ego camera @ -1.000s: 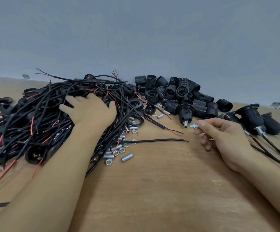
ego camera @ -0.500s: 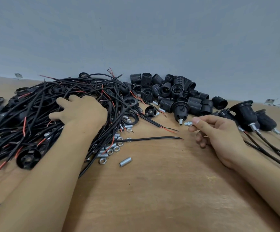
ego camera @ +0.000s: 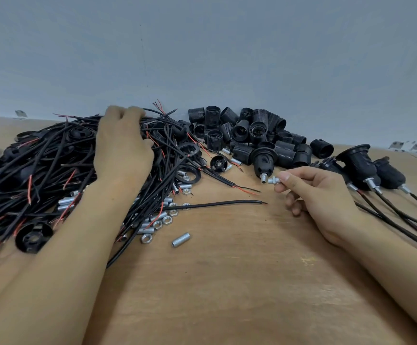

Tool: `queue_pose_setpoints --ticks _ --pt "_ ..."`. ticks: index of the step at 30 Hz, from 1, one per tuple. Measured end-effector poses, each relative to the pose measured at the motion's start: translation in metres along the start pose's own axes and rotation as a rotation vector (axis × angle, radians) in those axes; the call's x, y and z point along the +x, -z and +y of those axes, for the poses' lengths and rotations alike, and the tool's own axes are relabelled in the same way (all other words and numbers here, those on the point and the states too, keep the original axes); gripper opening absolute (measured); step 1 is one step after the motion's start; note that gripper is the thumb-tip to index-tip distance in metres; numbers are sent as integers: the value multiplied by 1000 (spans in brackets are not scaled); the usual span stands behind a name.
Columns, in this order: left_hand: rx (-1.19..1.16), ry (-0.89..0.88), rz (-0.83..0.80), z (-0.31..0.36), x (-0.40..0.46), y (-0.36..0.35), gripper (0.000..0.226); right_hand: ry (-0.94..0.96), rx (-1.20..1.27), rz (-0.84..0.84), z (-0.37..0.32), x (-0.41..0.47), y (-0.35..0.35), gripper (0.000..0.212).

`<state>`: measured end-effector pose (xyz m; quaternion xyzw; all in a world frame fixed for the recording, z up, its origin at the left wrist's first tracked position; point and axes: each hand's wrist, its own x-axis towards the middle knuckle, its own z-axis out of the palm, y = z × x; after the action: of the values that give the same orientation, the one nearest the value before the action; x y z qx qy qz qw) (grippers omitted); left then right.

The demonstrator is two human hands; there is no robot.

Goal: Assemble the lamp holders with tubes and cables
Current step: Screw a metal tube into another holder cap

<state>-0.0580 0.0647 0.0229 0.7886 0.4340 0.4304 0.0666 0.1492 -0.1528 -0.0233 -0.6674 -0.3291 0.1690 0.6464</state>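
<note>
Plywood table (ego camera: 227, 282): carrying all parts.
Left hand (ego camera: 122, 148): fingers curled into black cable pile (ego camera: 53, 170).
Right hand (ego camera: 319, 195): pinching threaded tube (ego camera: 274, 180), just beside lamp holder (ego camera: 263, 158) stem.
Loose tube (ego camera: 180, 240): near nuts (ego camera: 162, 222).

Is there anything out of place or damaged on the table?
Nothing looks damaged. One threaded tube lies alone on the wooden table, apart from the nuts and tubes beside the cable pile. Otherwise nothing stands out.

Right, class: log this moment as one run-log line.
left hand: reaching into cable pile | right hand: pinching threaded tube beside lamp holder | finished holders: at right
</note>
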Motion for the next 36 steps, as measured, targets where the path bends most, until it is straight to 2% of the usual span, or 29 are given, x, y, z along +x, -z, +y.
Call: queue_pose_setpoints --ticks 4,9,13,15,18,20,23,27,29,31,34,36 --pt "14 -84 -100 6 -5 -6 42 -4 6 1 0 0 0 12" --pt "-102 -261 -5 16 -9 -7 27 -5 -3 -6 -1 -1 1 13" --pt "-5 -150 -166 16 -11 -19 21 -6 -5 -5 -1 -1 1 14" --pt "17 -107 -170 11 -10 -20 19 -5 -6 -3 -2 -1 1 14" --pt "32 -89 -158 8 -8 -17 29 -7 -8 -2 -2 -1 1 13" --pt "175 -75 -211 5 -7 -16 39 -8 -8 -5 -2 -1 1 13" --pt "300 -46 -252 1 -6 -15 37 -10 -7 -3 -2 -1 1 14" --pt "218 67 -220 -3 1 -12 46 -10 -5 -3 -1 -1 1 13" --pt "235 102 -154 -6 3 -10 46 -10 -3 0 -1 0 1 12" --pt "256 73 -51 -8 5 -8 39 -10 1 4 -1 0 1 11" --pt "76 23 120 -7 4 -7 24 -7 1 2 -1 0 1 12" --pt "-17 2 125 -4 1 -11 14 -10 3 0 -1 0 1 12"
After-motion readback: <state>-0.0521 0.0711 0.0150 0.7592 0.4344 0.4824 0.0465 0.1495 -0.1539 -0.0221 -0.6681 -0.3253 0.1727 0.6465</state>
